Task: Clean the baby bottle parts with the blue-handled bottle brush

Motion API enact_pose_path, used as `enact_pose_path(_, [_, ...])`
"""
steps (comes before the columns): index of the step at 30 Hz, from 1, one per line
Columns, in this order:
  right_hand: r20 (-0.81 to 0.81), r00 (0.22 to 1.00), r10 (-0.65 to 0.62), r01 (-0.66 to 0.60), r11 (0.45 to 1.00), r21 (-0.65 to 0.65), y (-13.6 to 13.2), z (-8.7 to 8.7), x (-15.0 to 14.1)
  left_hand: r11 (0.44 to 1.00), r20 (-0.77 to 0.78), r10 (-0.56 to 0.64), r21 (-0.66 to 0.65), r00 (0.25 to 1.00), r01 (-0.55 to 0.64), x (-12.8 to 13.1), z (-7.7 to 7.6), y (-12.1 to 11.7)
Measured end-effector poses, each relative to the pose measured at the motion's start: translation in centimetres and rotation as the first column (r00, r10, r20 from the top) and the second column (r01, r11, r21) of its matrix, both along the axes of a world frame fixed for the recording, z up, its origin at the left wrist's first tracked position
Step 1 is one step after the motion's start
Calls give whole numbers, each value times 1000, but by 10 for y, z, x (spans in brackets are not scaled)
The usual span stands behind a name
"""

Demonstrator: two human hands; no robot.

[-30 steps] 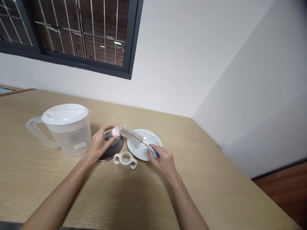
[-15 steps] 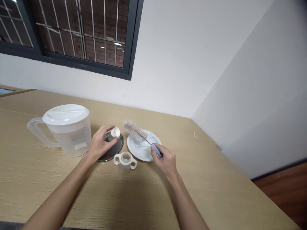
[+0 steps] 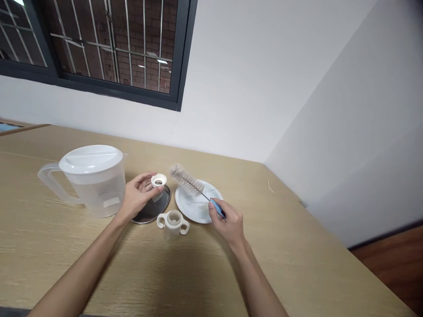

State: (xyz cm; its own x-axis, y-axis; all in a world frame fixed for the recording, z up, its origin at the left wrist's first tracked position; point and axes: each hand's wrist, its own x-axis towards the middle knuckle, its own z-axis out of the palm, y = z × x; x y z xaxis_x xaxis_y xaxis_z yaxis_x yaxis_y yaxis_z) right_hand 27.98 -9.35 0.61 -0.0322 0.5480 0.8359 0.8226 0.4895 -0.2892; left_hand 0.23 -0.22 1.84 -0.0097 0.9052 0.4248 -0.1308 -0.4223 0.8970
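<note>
My left hand (image 3: 140, 193) pinches a small white bottle cap (image 3: 159, 179) between thumb and fingers, over a round steel plate (image 3: 155, 213). Its ring-shaped opening faces up toward me, and a translucent part hangs below it. In my right hand (image 3: 228, 219) is a bottle brush (image 3: 188, 181), gripped by its blue handle. The white bristles point up and left, above a white plate (image 3: 198, 218), and do not touch the cap. A clear baby bottle (image 3: 173, 224) with two cream handles stands upright between my hands, uncovered at the top.
A large translucent pitcher (image 3: 95, 185) with a white lid stands left of my left hand. Thin rod-like pieces (image 3: 201, 196) lie on the white plate. A small pale strip (image 3: 270, 186) is on the wooden table (image 3: 297, 264) to the right. Wall and barred window (image 3: 115, 48) rise behind.
My left hand has tilted the bottle cap so its opening now faces more upward. The brush and my right hand have hardly moved.
</note>
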Motion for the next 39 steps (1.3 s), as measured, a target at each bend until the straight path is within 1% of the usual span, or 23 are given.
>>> enact_pose_path(3, [16, 999, 44, -44, 999, 2, -1, 0, -1, 998, 40, -46, -41, 998, 48, -2, 0, 1])
enact_pose_path(5, [41, 998, 48, -48, 999, -2, -1, 0, -1, 995, 46, -68, -66, 997, 71, -3, -1, 2])
enact_pose_path(8, [60, 998, -6, 6, 1000, 2, 1, -1, -1, 990, 65, -89, -101, 994, 95, -2, -3, 3])
enact_pose_path(10, [38, 999, -37, 37, 999, 6, 1, 0, -1, 987, 78, -103, -117, 992, 112, -1, -3, 4])
enact_pose_path(12, [1, 999, -41, 41, 999, 11, 0, 2, -2, 984, 84, -114, -128, 990, 124, 0, -4, 4])
enact_pose_path(15, [-17, 1000, -14, 14, 1000, 18, -2, 4, -3, 982, 78, -121, -137, 990, 131, 1, -4, 3])
enact_pose_path(19, [47, 998, 39, -39, 999, 2, -2, 3, -5, 977, 91, -136, -152, 986, 149, 1, -3, 3])
enact_pose_path(21, [60, 998, 8, -7, 1000, -19, 0, 1, -4, 971, 114, -149, -173, 982, 167, 0, -2, 2])
enact_pose_path(23, [53, 998, -41, 43, 999, -32, 1, 0, -2, 963, 139, -159, -197, 977, 185, 0, -1, 2])
enact_pose_path(25, [37, 997, -63, 64, 997, -32, 2, 0, -1, 954, 171, -169, -221, 971, 205, -1, 0, 2])
enact_pose_path(30, [-7, 1000, -16, 16, 1000, -2, -2, 3, -3, 927, 239, -199, -268, 950, 262, -1, 0, 2])
enact_pose_path(33, [29, 999, 26, -26, 1000, 1, -3, 2, -4, 918, 271, -207, -277, 940, 282, -1, 1, 1])
enact_pose_path(36, [67, 998, -4, 5, 1000, -9, -1, 0, -4, 903, 321, -201, -306, 925, 302, -1, 3, 0])
enact_pose_path(39, [31, 998, -51, 51, 999, -1, 2, -1, -3, 891, 366, -182, -332, 913, 310, -1, 4, -1])
